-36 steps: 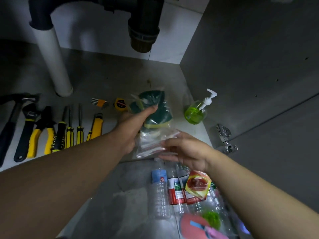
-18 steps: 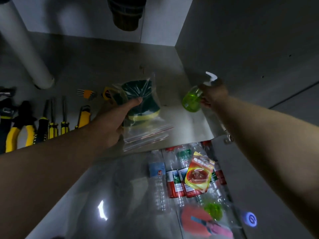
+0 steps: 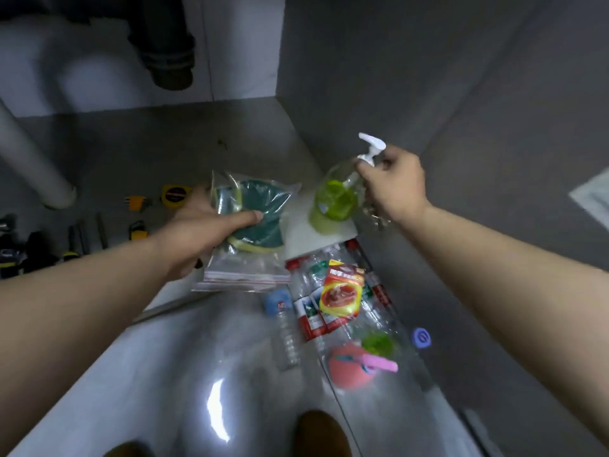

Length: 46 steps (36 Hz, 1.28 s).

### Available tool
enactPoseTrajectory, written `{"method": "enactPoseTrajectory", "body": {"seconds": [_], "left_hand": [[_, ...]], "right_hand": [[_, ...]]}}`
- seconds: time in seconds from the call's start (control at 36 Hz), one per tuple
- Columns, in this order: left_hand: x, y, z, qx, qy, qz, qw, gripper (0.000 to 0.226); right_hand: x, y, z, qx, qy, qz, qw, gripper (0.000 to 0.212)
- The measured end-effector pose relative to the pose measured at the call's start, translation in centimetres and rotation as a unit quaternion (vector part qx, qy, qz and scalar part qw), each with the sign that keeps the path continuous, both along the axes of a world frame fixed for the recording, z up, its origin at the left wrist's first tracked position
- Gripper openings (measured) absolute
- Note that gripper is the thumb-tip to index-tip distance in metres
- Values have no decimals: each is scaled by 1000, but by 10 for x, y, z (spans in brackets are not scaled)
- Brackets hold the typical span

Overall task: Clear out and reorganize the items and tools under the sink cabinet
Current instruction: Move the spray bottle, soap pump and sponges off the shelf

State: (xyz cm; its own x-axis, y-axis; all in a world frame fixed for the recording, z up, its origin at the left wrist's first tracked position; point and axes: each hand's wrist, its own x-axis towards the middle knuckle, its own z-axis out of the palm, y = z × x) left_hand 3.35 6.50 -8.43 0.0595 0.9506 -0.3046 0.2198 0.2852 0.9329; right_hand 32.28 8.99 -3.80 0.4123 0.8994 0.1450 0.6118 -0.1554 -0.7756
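Observation:
My left hand (image 3: 201,225) grips a clear zip bag of green and yellow sponges (image 3: 260,206) over the front right part of the cabinet floor (image 3: 148,153). The bag's zip end hangs past the front edge. My right hand (image 3: 393,186) holds a pump bottle of green liquid (image 3: 334,199) by its neck, just under the white pump head. The bottle is tilted and lifted near the cabinet's right wall (image 3: 428,77).
Yellow-handled tools (image 3: 136,230), a yellow tape measure (image 3: 174,194) and a hex key set (image 3: 135,203) lie along the cabinet floor at left. A white pipe (image 3: 29,159) and a dark drain trap (image 3: 168,54) stand behind. Plastic bottles (image 3: 313,308), a red-yellow packet (image 3: 341,293) and a pink item (image 3: 352,366) lie on the floor in front.
My right hand left the bag, reached to the pump bottle at the right wall, took it by the neck and lifted it. My left hand keeps holding the sponge bag.

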Motion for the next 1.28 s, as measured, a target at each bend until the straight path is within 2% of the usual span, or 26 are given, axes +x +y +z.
{"method": "enactPoseTrajectory", "body": {"seconds": [0.06, 0.11, 0.25, 0.42, 0.53, 0.72, 0.92, 1.14, 1.28], "left_hand": [[6, -9, 21, 23, 50, -24, 998, 82], [15, -21, 43, 41, 72, -44, 996, 86], [51, -66, 89, 56, 55, -34, 996, 96], [82, -119, 124, 53, 37, -40, 997, 100], [94, -139, 133, 52, 39, -62, 996, 98], [105, -150, 113, 34, -2, -82, 996, 94], [86, -154, 67, -43, -58, -105, 992, 93], [78, -154, 41, -121, -76, -116, 983, 88], [85, -153, 37, -130, -66, -127, 981, 87]], "right_hand": [[9, -28, 24, 29, 3, -14, 999, 21], [17, -58, 47, 52, 6, -19, 998, 25], [37, -145, 92, 72, -19, 1, 997, 23], [54, -240, 110, 13, -65, 12, 998, 19], [64, -292, 79, -67, -83, 17, 994, 19], [76, -342, -34, -201, -47, 28, 978, 15], [74, -345, -117, -258, -25, -16, 966, 23], [71, -338, -153, -305, -16, -27, 952, 22], [67, -332, -148, -316, 60, -83, 943, 34]]}}
